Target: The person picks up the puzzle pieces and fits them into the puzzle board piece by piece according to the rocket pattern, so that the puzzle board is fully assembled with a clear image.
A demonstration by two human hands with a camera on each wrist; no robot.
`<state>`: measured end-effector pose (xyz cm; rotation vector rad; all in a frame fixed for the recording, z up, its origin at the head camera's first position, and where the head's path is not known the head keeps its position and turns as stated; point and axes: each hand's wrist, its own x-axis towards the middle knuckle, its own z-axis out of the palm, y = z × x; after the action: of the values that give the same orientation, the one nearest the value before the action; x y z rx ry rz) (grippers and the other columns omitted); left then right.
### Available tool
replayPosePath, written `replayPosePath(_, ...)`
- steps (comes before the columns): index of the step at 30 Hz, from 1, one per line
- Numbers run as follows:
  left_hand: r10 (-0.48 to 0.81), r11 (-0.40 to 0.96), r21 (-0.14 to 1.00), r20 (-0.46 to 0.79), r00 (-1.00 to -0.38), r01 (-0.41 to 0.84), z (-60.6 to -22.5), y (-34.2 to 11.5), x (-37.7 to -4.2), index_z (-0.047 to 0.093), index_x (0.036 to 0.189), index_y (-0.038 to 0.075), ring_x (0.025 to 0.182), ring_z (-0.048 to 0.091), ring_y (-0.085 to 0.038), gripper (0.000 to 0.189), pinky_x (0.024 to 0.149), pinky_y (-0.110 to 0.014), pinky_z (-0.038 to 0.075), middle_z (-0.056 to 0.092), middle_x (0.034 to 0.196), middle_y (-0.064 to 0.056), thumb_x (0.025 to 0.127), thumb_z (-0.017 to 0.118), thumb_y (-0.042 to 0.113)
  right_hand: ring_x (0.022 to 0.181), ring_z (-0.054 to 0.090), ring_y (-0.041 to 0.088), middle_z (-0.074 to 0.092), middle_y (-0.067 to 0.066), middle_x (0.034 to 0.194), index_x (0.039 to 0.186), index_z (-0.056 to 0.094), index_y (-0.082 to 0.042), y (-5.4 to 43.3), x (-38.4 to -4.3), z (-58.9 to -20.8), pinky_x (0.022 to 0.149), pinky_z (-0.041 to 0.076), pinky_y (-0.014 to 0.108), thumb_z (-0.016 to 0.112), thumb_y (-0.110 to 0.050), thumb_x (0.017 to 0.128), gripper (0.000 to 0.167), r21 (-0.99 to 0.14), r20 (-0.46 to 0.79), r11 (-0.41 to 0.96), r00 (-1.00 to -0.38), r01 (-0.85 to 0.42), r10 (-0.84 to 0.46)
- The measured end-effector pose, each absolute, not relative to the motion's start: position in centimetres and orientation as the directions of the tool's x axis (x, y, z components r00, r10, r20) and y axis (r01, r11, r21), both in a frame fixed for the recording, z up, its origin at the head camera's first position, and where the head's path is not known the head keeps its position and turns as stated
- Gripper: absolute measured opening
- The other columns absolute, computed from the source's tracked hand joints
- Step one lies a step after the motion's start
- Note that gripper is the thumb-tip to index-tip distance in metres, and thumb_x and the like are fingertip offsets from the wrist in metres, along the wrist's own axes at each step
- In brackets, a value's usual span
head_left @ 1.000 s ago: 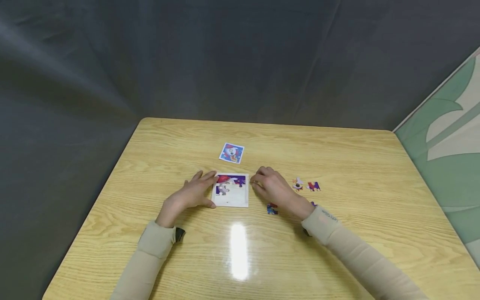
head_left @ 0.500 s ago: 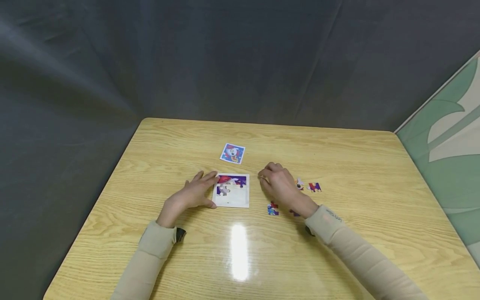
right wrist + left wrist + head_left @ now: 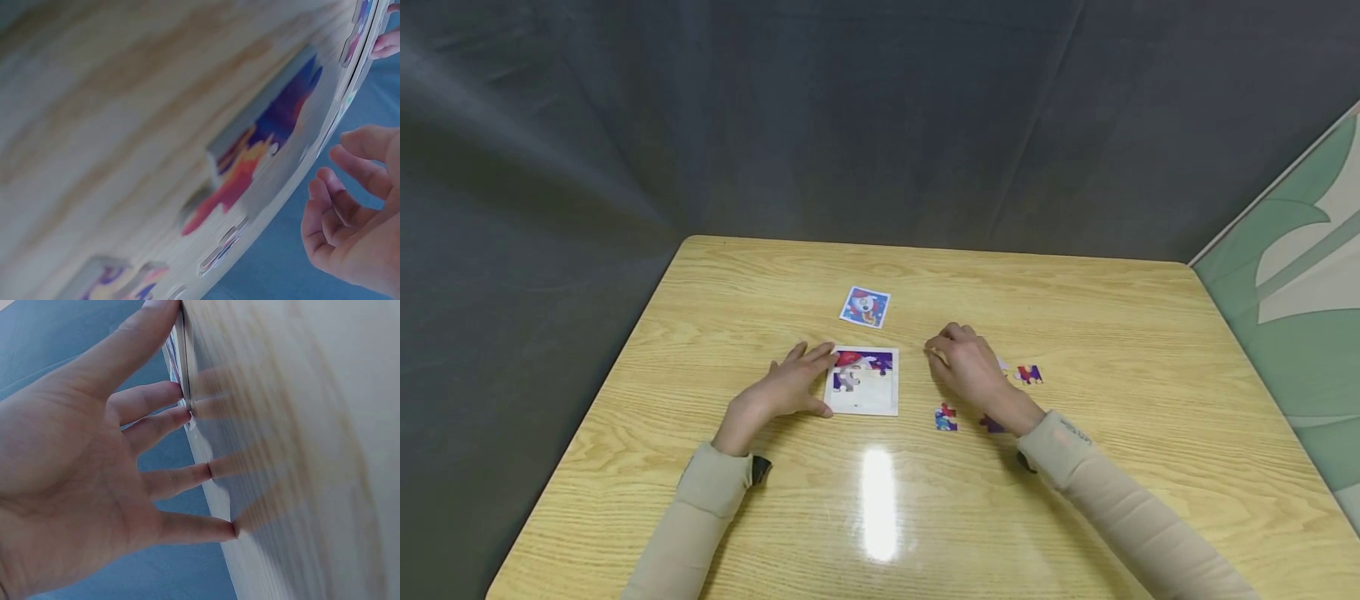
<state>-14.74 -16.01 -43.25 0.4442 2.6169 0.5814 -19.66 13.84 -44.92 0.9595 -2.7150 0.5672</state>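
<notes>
A white-bordered jigsaw tray (image 3: 887, 409) lies mid-table, with joined pieces along its top and left side. My left hand (image 3: 784, 387) rests at its left edge, fingers spread and fairly straight; the left wrist view shows fingertips touching tray and tabletop. To the tray's right, my right hand (image 3: 973, 373) hovers low with loosely curled fingers. Nothing shows between its fingertips in the right wrist view. Around that hand lie a red-and-blue puzzle piece (image 3: 946, 418), a purple puzzle piece (image 3: 991, 424) partly under the wrist, and a red-and-purple puzzle piece (image 3: 1030, 375). Another pale piece is mostly hidden behind the hand.
A small picture card (image 3: 865, 307) lies beyond the tray, showing a cartoon figure. The wooden table (image 3: 760, 283) ends at a dark curtain (image 3: 880, 125) at the back. A green-and-white patterned panel (image 3: 1292, 275) stands at the right.
My right hand has drawn away from the tray's right edge, moving right toward the loose pieces and covering most of the pale one. The left hand stays at the tray.
</notes>
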Motion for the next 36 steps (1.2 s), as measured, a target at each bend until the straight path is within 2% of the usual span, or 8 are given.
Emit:
replayPosePath(7, 0.390, 0.860, 0.464, -0.329, -0.860, 0.212, -43.17, -16.03, -14.71, 0.032, 0.150, 0.008, 0.144, 0.003, -0.045, 0.089, 0.100, -0.079, 0.011, 0.014, 0.161, -0.007, 0.079, 0.078, 0.032, 0.079, 0.055, 0.026, 0.064, 0.014, 0.095, 0.100, 0.073, -0.002, 13.99, -19.61, -44.79, 0.059, 0.049, 0.036, 0.070, -0.008, 0.087, 0.015, -0.284, 0.318, 0.711, -0.763, -0.643, -0.563)
replayPosePath(16, 0.389, 0.860, 0.464, -0.328, -0.861, 0.212, -43.16, -16.00, -14.69, 0.032, 0.151, 0.008, 0.144, 0.003, -0.045, 0.089, 0.100, -0.079, 0.011, 0.014, 0.161, -0.007, 0.079, 0.078, 0.032, 0.079, 0.055, 0.026, 0.064, 0.014, 0.095, 0.096, 0.074, -0.003, 14.14, -19.52, -44.86, 0.062, 0.049, 0.037, 0.070, -0.007, 0.086, 0.011, -0.300, 0.318, 0.700, -0.760, -0.648, -0.567)
replayPosePath(23, 0.387, 0.862, 0.459, -0.328, -0.862, 0.213, -43.19, -16.01, -14.66, 0.033, 0.151, 0.009, 0.144, 0.004, -0.045, 0.089, 0.100, -0.078, 0.011, 0.014, 0.161, -0.007, 0.079, 0.078, 0.033, 0.078, 0.055, 0.025, 0.064, 0.013, 0.094, 0.096, 0.073, -0.002, 14.08, -19.56, -44.98, 0.061, 0.049, 0.034, 0.070, -0.007, 0.086, 0.012, -0.297, 0.332, 0.678, -0.738, -0.673, -0.588)
replayPosePath(36, 0.402, 0.855, 0.465, -0.319, -0.858, 0.227, -43.04, -16.03, -14.62, 0.033, 0.150, 0.006, 0.143, 0.004, -0.046, 0.088, 0.100, -0.079, 0.012, 0.015, 0.160, -0.008, 0.079, 0.078, 0.032, 0.077, 0.057, 0.020, 0.064, 0.010, 0.092, 0.096, 0.073, -0.001, 13.74, -19.17, -45.00, 0.063, 0.052, 0.028, 0.070, -0.006, 0.086, 0.012, -0.329, 0.303, 0.663, -0.740, -0.673, -0.601)
